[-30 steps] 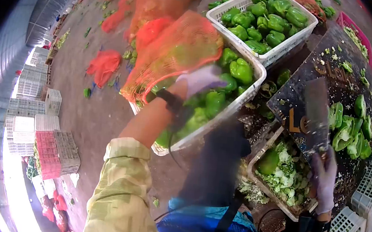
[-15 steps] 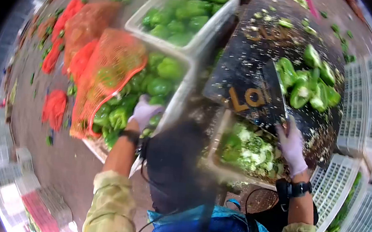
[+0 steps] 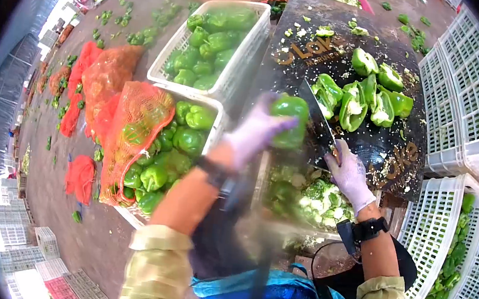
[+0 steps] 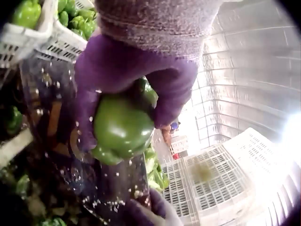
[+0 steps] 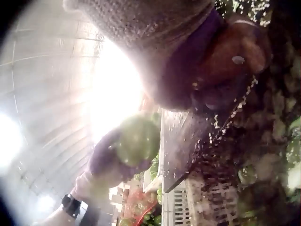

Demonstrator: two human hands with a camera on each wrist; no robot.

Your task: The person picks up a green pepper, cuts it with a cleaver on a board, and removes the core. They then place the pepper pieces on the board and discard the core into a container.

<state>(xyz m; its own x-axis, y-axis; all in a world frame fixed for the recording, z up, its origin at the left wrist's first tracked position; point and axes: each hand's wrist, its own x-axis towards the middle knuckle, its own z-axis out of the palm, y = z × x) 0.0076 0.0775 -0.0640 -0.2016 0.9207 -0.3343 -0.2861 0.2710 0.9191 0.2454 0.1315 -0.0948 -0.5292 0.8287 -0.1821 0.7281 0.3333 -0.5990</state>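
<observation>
Scrap bin (image 3: 261,178) nearest, left rim blurred. R hand (image 3: 350,176) grips knife (image 3: 318,114) by handle. L hand (image 3: 256,129) holds whole green pepper (image 3: 290,121) just left of blade, nr board's (image 3: 390,19) left edge. Cut peppers (image 3: 352,109) crowd blade's right — more room beyond, w/ bits. Board's near-left corner hidden; R fingertips unclear.

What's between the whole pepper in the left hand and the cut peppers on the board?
In the head view, the knife blade, gripped by the right hand, lies between the whole pepper and the cut peppers.
</observation>
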